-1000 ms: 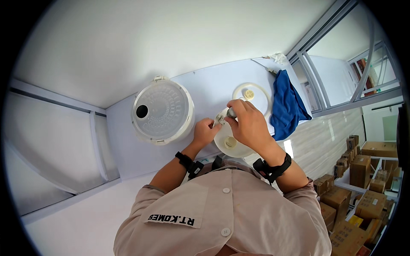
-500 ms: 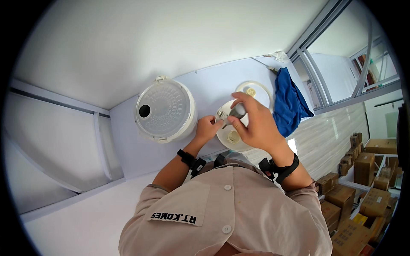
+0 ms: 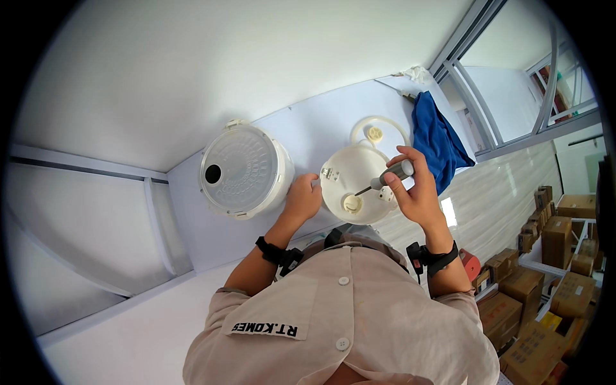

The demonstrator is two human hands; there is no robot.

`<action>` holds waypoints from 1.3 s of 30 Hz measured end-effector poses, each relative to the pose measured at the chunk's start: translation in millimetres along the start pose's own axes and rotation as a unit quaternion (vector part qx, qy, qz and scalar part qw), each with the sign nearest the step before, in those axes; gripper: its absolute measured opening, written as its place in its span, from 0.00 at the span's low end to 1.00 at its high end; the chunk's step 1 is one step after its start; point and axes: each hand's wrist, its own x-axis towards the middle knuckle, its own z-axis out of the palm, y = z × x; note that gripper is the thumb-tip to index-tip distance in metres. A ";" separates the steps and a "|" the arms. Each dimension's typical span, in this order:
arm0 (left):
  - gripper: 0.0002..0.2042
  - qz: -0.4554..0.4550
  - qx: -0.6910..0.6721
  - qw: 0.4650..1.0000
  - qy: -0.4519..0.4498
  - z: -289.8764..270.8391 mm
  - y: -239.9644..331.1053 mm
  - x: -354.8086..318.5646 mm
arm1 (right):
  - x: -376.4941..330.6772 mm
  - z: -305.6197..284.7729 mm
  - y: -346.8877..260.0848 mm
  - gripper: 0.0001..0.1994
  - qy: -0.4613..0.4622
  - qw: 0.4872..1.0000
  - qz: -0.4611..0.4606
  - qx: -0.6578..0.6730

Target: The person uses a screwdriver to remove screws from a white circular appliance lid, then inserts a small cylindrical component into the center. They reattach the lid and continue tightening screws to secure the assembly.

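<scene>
My right hand [image 3: 420, 192] grips a screwdriver [image 3: 399, 170] by its grey handle, the thin shaft slanting down to the left. Its tip is over a small cream round cap [image 3: 351, 203] in a white round shallow lid [image 3: 350, 160]; whether they touch I cannot tell. Small metal fittings [image 3: 330, 174] sit on the lid's left part. At the lid's left rim, my left hand [image 3: 303, 197] has its fingers curled in; a small pale bit shows by the thumb, and what it holds, if anything, is hidden.
Left of my hands stands a white round tub [image 3: 247, 170] with a translucent cover. Behind the lid lies a cream ring [image 3: 403, 131] around a small round knob [image 3: 374, 134]. A blue cloth [image 3: 436, 141] drapes over the table's right end. Cardboard boxes [image 3: 548, 247] line the floor.
My right hand has drawn right, taking the screwdriver from the metal fittings toward the cream cap. My left hand has pulled back left from the fittings to the lid's rim.
</scene>
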 end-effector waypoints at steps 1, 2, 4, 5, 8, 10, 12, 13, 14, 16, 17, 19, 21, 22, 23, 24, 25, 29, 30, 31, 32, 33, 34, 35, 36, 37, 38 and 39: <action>0.14 0.037 0.012 0.999 0.011 -2.2 1.2 -0.6 | -2.3 -1.3 3.8 0.25 0.004 1.000 0.008 0.011; 0.13 0.074 0.025 0.997 0.021 -4.0 2.8 -1.3 | -4.0 -2.4 7.6 0.24 0.009 1.000 0.015 0.021; 0.14 -0.032 -0.020 0.998 -0.057 -24.3 36.5 5.7 | -4.6 -4.5 11.2 0.23 0.009 0.999 0.021 0.025; 0.14 -0.085 -0.042 0.991 -0.093 -34.3 52.8 9.0 | -3.5 -5.3 12.0 0.22 0.004 1.000 0.019 0.019; 0.14 -0.045 -0.035 0.995 -0.081 -45.9 73.0 9.1 | -2.1 -8.5 14.2 0.20 -0.015 1.000 0.011 0.002; 0.15 0.019 -0.041 0.996 -0.079 -46.9 69.3 10.6 | 1.4 -10.2 14.8 0.20 -0.024 1.000 0.007 -0.002; 0.15 0.061 -0.060 0.994 -0.072 -44.4 61.7 12.8 | 1.9 -13.4 12.7 0.20 -0.027 1.000 0.015 0.001; 0.15 0.070 -0.076 0.993 -0.066 -41.9 58.5 14.5 | 2.7 -14.2 13.5 0.20 -0.028 1.000 0.012 0.003; 0.15 0.079 -0.092 0.991 -0.060 -39.8 55.2 15.5 | 3.7 -15.1 14.6 0.20 -0.029 1.000 0.010 0.005; 0.15 0.091 -0.094 0.990 -0.050 -39.3 58.0 17.4 | 4.0 -18.0 17.7 0.20 -0.029 1.000 0.007 0.003; 0.15 0.097 -0.094 0.990 -0.046 -39.5 59.6 17.9 | 4.7 -19.1 18.8 0.20 -0.029 1.000 0.003 0.000; 0.15 0.072 -0.071 0.994 -0.049 -41.3 67.1 17.7 | 6.0 -21.9 21.6 0.20 -0.030 1.000 -0.001 -0.004; 0.14 0.046 -0.058 0.996 -0.051 -40.8 69.7 17.0 | 7.5 -24.3 22.4 0.20 -0.031 1.000 -0.003 -0.006; 0.13 0.032 -0.057 0.997 -0.051 -38.8 68.2 16.7 | 8.2 -25.1 22.0 0.20 -0.032 0.999 -0.003 -0.005; 0.12 0.018 -0.055 0.997 -0.051 -36.8 66.0 16.8 | 8.8 -25.7 21.6 0.20 -0.033 0.999 -0.003 -0.004; 0.11 0.013 -0.045 0.998 -0.049 -34.1 62.4 16.1 | 9.2 -26.5 22.0 0.20 -0.035 0.999 -0.002 -0.001; 0.09 0.008 -0.034 0.998 -0.046 -31.9 59.1 15.6 | 9.7 -26.9 22.4 0.20 -0.037 0.999 0.001 0.003; 0.06 -0.078 -0.090 0.991 -0.064 -38.7 79.8 19.0 | 10.3 -29.3 25.2 0.20 -0.043 0.999 0.006 0.004; 0.06 -0.085 -0.103 0.989 -0.069 -39.2 80.0 19.0 | 10.5 -29.4 25.8 0.20 -0.045 0.999 0.005 0.003; 0.06 -0.092 -0.117 0.986 -0.074 -39.9 79.8 19.1 | 10.7 -29.7 26.8 0.20 -0.047 0.999 0.002 0.004; 0.06 -0.099 -0.130 0.983 -0.078 -40.1 79.9 19.2 | 11.1 -30.0 28.2 0.20 -0.048 0.999 0.000 0.005; 0.07 -0.086 -0.129 0.985 -0.072 -39.0 80.3 19.1 | 11.4 -30.6 29.7 0.20 -0.050 0.999 -0.002 0.005; 0.07 -0.073 -0.128 0.987 -0.065 -37.6 80.5 19.0 | 12.1 -31.4 30.7 0.20 -0.052 0.999 0.000 0.005; 0.07 -0.060 -0.127 0.988 -0.058 -36.1 80.4 19.0 | 13.1 -32.3 31.6 0.20 -0.053 0.999 0.001 0.006; 0.07 -0.043 -0.114 0.991 -0.056 -33.5 76.7 18.9 | 13.8 -33.1 32.1 0.20 -0.054 0.999 0.002 0.005; 0.07 -0.027 -0.102 0.993 -0.054 -30.7 70.8 19.1 | 14.1 -33.4 32.6 0.20 -0.055 0.998 0.000 0.005; 0.07 -0.010 -0.089 0.995 -0.051 -28.2 66.7 19.1 | 14.3 -33.2 33.0 0.20 -0.056 0.998 -0.002 0.006; 0.06 -0.008 -0.100 0.994 -0.047 -26.9 67.9 19.8 | 14.5 -33.8 34.4 0.20 -0.056 0.998 -0.003 0.005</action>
